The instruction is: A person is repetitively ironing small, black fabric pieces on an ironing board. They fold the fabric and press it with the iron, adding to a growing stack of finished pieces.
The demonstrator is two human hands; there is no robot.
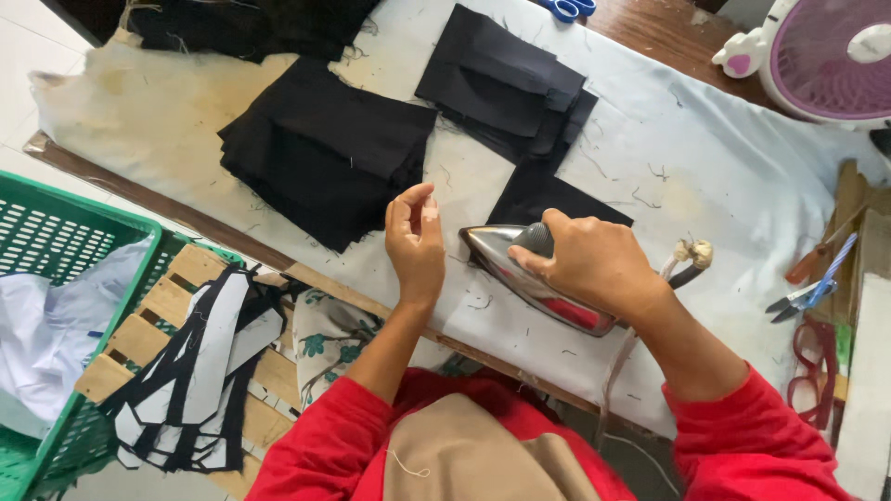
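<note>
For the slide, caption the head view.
Right hand grips an iron on the cloth-covered table; left hand hovers beside it.

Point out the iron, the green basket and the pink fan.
iron (492, 252): head view, bare metal nose ahead of the right hand.
green basket (56, 227): head view, mesh wall at left.
pink fan (826, 56): head view, front grille.

Iron (534, 278) sat mid-frame on the desk (705, 176), fabric stacks (325, 148) behind it toward upper left, fan (831, 56) upper right, basket (56, 232) at left edge, snips (798, 295) right.
</note>
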